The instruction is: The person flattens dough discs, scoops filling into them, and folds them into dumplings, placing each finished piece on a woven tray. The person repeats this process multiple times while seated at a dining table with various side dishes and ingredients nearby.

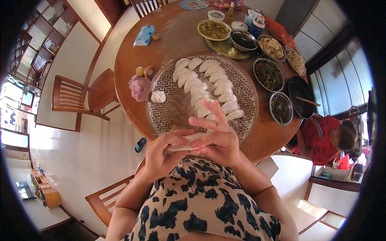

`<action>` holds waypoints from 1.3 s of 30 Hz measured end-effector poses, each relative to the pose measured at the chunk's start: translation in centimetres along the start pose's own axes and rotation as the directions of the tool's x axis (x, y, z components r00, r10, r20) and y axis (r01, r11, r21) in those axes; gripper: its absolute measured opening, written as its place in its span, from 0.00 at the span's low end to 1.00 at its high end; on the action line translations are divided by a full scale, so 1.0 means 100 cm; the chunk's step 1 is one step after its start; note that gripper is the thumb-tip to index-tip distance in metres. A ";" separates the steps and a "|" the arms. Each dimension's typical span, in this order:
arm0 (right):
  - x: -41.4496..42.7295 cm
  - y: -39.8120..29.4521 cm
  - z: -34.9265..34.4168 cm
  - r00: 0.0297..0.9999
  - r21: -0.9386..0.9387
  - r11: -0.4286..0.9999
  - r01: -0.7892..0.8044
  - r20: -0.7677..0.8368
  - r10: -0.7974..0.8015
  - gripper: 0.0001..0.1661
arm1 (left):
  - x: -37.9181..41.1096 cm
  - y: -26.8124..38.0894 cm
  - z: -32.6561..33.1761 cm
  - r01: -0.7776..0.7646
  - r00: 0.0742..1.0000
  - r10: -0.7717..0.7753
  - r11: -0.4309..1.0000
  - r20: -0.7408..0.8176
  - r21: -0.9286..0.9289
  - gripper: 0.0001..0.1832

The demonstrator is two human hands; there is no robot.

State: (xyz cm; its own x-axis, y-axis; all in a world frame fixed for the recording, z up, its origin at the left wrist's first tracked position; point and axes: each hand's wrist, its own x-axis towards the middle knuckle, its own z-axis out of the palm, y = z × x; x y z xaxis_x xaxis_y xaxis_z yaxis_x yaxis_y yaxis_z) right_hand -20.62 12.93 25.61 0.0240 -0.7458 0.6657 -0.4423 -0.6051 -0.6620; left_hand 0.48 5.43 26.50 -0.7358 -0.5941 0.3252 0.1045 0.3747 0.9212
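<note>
Between my two hands is a dumpling (186, 144) of white dough, held above the near edge of a round woven bamboo tray (170, 116). My left hand (164, 150) grips its left end with thumb and fingers. At the other end, the thumb and index finger of my right hand (221, 141) pinch the dough, while other fingers stick up and outward. Folded half-moon dumplings (199, 88) lie in two curved, overlapping rows on the tray; my right hand hides some of the nearest ones. A white lump of dough (158, 96) sits at the tray's left side.
Right of the tray are a bowl of chopped filling (268, 74), a smaller bowl with a spoon (281, 108) and a black pan with chopsticks (301, 96). A pink cloth (140, 88) lies left. Another person (319, 138) is at the right. A wooden chair (87, 93) stands left.
</note>
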 end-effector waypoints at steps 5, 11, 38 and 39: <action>-0.005 -0.005 0.004 0.957 0.294 0.920 -0.259 -0.053 0.286 0.29 | -0.002 -0.004 -0.001 -0.015 1.000 0.015 0.999 -0.003 0.029 0.17; -0.021 -0.004 0.010 0.820 0.547 0.667 -0.506 0.065 0.569 0.33 | -0.007 -0.006 0.010 0.207 0.905 -0.406 0.675 -0.123 -0.708 0.22; -0.034 0.008 0.011 0.773 0.525 0.651 -0.548 0.022 0.633 0.17 | 0.004 -0.007 -0.003 0.393 0.918 -0.396 0.911 0.007 -0.125 0.17; -0.037 0.012 0.014 0.776 0.506 0.666 -0.548 0.012 0.630 0.18 | 0.003 -0.011 -0.001 0.392 0.919 -0.394 0.917 -0.015 -0.073 0.16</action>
State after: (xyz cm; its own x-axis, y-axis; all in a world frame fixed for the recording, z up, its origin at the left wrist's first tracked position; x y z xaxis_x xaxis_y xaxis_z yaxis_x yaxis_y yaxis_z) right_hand -20.00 14.56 21.92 -0.2497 -0.9636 0.0953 0.1462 -0.1348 -0.9800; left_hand 0.23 4.72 25.59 -0.7074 -0.7042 -0.0611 -0.1439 0.0588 0.9878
